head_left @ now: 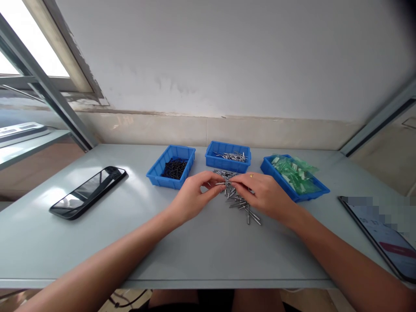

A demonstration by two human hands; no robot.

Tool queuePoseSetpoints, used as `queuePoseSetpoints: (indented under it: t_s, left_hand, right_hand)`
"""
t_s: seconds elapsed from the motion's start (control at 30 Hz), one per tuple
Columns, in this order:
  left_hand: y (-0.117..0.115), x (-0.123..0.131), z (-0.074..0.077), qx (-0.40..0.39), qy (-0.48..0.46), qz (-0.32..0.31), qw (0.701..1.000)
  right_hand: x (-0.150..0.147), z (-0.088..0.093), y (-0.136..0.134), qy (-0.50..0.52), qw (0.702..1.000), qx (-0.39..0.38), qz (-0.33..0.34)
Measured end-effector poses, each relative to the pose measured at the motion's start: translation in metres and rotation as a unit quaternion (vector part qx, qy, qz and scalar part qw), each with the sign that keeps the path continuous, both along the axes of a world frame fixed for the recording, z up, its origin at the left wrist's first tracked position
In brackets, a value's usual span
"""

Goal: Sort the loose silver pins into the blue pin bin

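My left hand (194, 193) is closed in a pinch, thumb and forefinger together on a thin silver metal pin (221, 183). Facing it, my right hand (264, 190), with a ring on one finger, has its fingertips pinched at the pin's other end. Just beneath both hands a loose pile of similar silver pins (241, 203) lies on the table, partly covered by the right hand. Their exact kind is too small to make out.
Behind the hands stand a blue bin (156, 178) of black screws, another blue bin (224, 163) of silver pins, and a third blue bin (282, 185) with green plastic bags (297, 173). A black phone (87, 193) lies left; a lit-screen device (377, 238) lies right.
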State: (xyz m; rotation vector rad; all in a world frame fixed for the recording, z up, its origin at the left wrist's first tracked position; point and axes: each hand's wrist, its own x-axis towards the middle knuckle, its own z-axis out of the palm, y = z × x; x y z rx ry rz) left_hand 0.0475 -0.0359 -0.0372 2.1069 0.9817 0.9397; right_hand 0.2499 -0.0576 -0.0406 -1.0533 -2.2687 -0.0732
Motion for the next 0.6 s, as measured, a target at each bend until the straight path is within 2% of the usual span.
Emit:
queuePoseSetpoints:
  t_s: [0.23,0.4,0.6]
  left_hand:
    - [-0.0031,0.0005,0.0014,-0.023,-0.027,-0.025,0.999]
    - [-0.0029,0.0004,0.0014,-0.061,-0.027,-0.036,0.997]
    - [-0.0040,0.0011,0.0025,-0.021,0.002,-0.042,0.999]
  right_hand:
    - [-0.0054,-0.0043,-0.0009,-0.071,0.995,-0.034,0.056]
    - [-0.0029,-0.0023,-0.0031,0.014,1.000,0.003,0.015]
    - [-0.0021,0.0000,-0.0010,-0.010,0.998,0.021,0.061]
